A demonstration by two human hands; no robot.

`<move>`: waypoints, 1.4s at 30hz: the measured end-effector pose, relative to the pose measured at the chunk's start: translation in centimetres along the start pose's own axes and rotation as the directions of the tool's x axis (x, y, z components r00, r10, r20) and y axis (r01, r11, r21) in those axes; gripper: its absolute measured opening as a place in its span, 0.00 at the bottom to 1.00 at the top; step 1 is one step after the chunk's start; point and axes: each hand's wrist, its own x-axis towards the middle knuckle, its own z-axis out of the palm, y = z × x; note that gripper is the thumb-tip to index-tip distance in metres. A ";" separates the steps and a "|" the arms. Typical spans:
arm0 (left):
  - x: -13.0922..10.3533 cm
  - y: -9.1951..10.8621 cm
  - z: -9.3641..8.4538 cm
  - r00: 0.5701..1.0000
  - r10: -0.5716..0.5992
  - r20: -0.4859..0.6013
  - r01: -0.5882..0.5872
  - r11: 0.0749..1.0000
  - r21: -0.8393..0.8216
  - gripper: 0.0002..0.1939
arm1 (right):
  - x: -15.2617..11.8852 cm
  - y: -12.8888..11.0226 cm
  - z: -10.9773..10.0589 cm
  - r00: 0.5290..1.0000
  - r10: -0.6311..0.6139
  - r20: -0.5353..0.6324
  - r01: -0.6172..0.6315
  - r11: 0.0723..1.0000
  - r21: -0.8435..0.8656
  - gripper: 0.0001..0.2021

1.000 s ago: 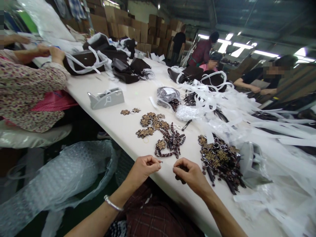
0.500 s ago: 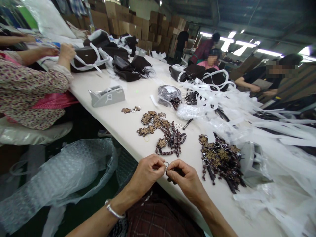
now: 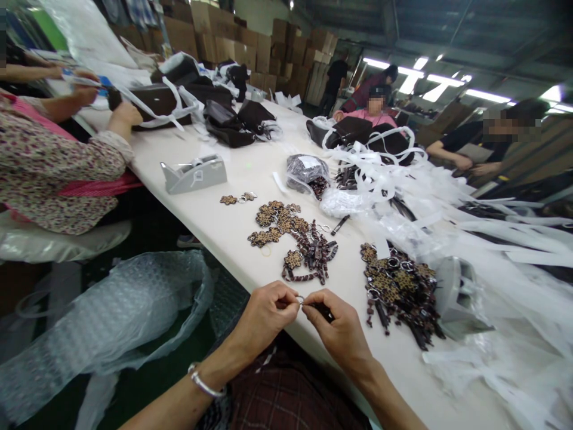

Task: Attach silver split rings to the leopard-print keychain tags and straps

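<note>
Between my two hands, over the table's near edge, is a small metal ring (image 3: 301, 299). My left hand (image 3: 274, 306) pinches it from the left with thumb and forefinger. From the right, my right hand (image 3: 332, 316) pinches at the same ring, with a dark piece partly hidden under its fingers. Just beyond lie leopard-print flower charms (image 3: 281, 220) and a bundle of dark beaded strands (image 3: 317, 251). A larger heap of flower key rings with beaded tassels (image 3: 398, 286) lies to the right of my hands.
A grey tape dispenser (image 3: 194, 173) stands on the left, another (image 3: 461, 295) at the right. White strips and plastic (image 3: 430, 185) cover the table's right side. Dark bags (image 3: 237, 122) lie farther back. Bubble wrap (image 3: 134, 310) hangs at lower left. A co-worker's hand (image 3: 125, 114) works on a bag.
My hands stay nearly in place at the ring; my right fingers have shifted slightly and cover more of the dark piece. The co-worker at left has lowered a hand toward the bag.
</note>
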 end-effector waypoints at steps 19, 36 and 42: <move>0.0 -1.2 -0.6 0.974 -0.163 0.158 0.185 0.973 -0.141 0.05 | 1.8 3.2 -1.8 0.914 0.297 0.276 -0.336 0.936 0.106 0.07; 0.7 -3.0 -2.0 0.979 -0.178 0.099 0.192 0.969 -0.157 0.06 | 7.0 6.6 -1.3 0.968 0.023 0.251 0.180 0.636 -0.751 0.09; 0.9 -2.6 -1.9 0.977 -0.186 0.107 0.201 0.967 -0.156 0.07 | 6.7 6.5 -1.1 0.941 -0.023 0.338 0.288 0.579 -0.763 0.10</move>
